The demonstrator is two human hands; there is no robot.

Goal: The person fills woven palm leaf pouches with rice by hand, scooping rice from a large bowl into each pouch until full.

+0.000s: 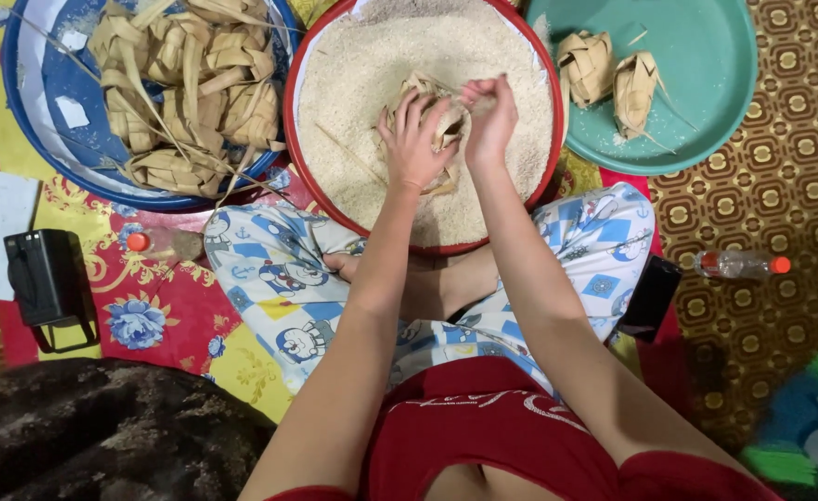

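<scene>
The red basin (290, 121) of white rice (362, 74) sits before the knees. Over it, the left hand (415, 139) cups a woven leaf pouch (446, 125), while the right hand (489, 111), pinched narrow, trickles grains in; keeping the pouch's mouth upward avoids spills.

Camera: one view only, worn on the person's head.
Facing: straight down over chest, forearms and crossed legs to the floor mat (163, 306).
Nearness: close; the arms fill the lower middle.
Top edge: crops the red basin (290, 121), blue basin (12, 102) and green tray (706, 153).
Shared: nothing, there being no second view.
</scene>
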